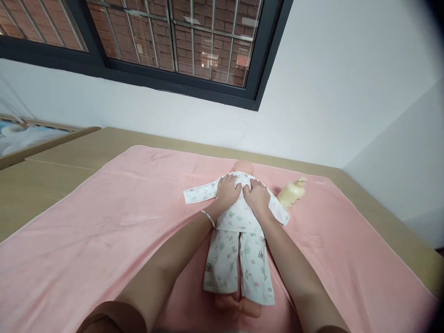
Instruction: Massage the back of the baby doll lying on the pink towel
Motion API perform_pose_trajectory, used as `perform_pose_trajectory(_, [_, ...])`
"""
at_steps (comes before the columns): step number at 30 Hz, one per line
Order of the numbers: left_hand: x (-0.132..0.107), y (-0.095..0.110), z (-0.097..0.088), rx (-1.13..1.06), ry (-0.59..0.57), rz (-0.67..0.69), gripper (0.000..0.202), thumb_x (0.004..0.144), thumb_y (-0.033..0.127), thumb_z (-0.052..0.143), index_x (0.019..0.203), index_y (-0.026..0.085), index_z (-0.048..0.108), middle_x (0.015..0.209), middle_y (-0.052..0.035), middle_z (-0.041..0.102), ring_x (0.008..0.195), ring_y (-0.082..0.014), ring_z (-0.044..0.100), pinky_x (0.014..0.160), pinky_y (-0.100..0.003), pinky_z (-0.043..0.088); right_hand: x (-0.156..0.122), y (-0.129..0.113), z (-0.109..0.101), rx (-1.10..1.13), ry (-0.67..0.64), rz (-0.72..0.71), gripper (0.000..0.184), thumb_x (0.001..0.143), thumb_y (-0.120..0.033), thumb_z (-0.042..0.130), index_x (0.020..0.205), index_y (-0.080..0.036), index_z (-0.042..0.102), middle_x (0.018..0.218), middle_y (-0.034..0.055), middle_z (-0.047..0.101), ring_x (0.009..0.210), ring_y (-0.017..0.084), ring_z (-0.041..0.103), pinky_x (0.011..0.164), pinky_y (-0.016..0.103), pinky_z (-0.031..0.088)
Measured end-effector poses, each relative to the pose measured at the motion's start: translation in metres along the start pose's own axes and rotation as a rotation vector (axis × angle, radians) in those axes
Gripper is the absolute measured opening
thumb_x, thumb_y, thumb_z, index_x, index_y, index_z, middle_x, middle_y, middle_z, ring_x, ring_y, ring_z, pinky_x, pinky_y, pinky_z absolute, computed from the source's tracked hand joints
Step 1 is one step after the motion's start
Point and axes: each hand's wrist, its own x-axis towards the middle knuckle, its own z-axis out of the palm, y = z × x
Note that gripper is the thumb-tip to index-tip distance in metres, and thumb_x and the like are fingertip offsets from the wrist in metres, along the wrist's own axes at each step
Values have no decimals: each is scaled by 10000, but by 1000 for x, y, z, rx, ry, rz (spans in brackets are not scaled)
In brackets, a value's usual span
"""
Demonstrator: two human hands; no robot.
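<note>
A baby doll [243, 167] lies stretched out on a pink cloth, its head toward the wall and its bare feet [239, 306] toward me. It wears a white printed top [237, 217] and matching white trousers [224, 261]. My left hand [228, 190] rests on the left side of the top near the shoulder, fingers laid over the fabric. On the other side, my right hand [257, 196] lies in the same way, the two thumbs close together in the middle. Both hands look open and flat. The doll's face does not show.
A pale yellow pump bottle [291, 193] lies tilted on the pink cloth [138, 208], right of the doll. Beneath is a wooden surface [65, 157] meeting a white wall [305, 111]. A dark-framed barred window [256, 95] is above. Light bedding [31, 138] shows at far left.
</note>
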Motion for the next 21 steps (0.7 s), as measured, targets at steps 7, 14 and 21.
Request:
perform_pose_trajectory(7, [-1,-2,2,0,-7,22,334,918,267,467,1213,175,593,1331,-96,619,1288,-259,499,1137,-441,337,2,2,0,0,-20,-15,348,923,-282,421,1155,-167,654,1187,107,681,1113,261,576,928,337,376])
perform_pose_trajectory(14, [-1,0,0,12,-5,13,314,908,270,478,1184,190,605,1299,-96,630,1248,-258,525,1114,-436,358,1,1,1,24,-19,-11,378,931,-287,419,1221,-175,634,1221,105,671,1163,269,561,977,351,366])
perform_pose_trajectory(21, [0,1,-2,14,-39,-4,346,900,269,486,1216,184,597,1322,-108,614,1263,-266,512,1122,-449,342,8,9,10,48,-78,-52,433,929,-266,397,1302,-149,583,1328,130,619,1252,274,515,1068,385,322])
